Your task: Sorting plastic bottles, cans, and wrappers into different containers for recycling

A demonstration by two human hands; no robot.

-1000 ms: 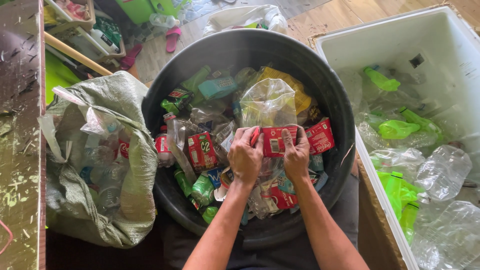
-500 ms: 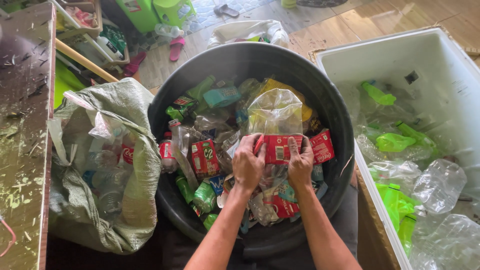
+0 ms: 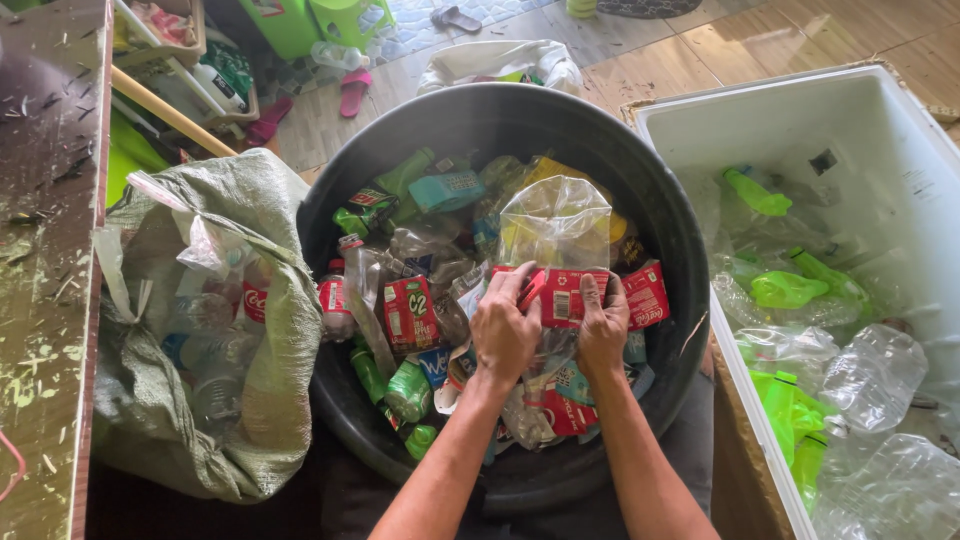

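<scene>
Right now both hands are working over the big black tub (image 3: 660, 200), which is sitting on the floor between a green woven sack (image 3: 270, 400) and a white bin (image 3: 760, 110). The left hand (image 3: 503, 335) and the right hand (image 3: 603, 325) are pressing side by side on a clear plastic bottle (image 3: 557, 225) with a red label (image 3: 563, 297) wrapped round its middle. Each grip is closing on that label, the fingers curling over its top edge, the left fingers at its left end and the right ones at its right end. The bottle is lying on top of the heap, near the middle of the tub, its clear end pointing away from the person.

Around it I am counting three more red labels in the tub: one rectangular red label (image 3: 408, 312) to the left of the hands, one at the right (image 3: 647, 293) just beside the right hand, and one lower down (image 3: 565, 412) between the forearms. A teal label (image 3: 445, 190) is lying near the far rim, and small green bottles (image 3: 408, 390) are crowding the near left side.

The sack is bulging with clear bottles, one showing a red label. The white bin is holding crushed clear bottles and several bright green ones (image 3: 785, 290). A pink sandal (image 3: 355, 90) is lying on the floor beyond the tub.
</scene>
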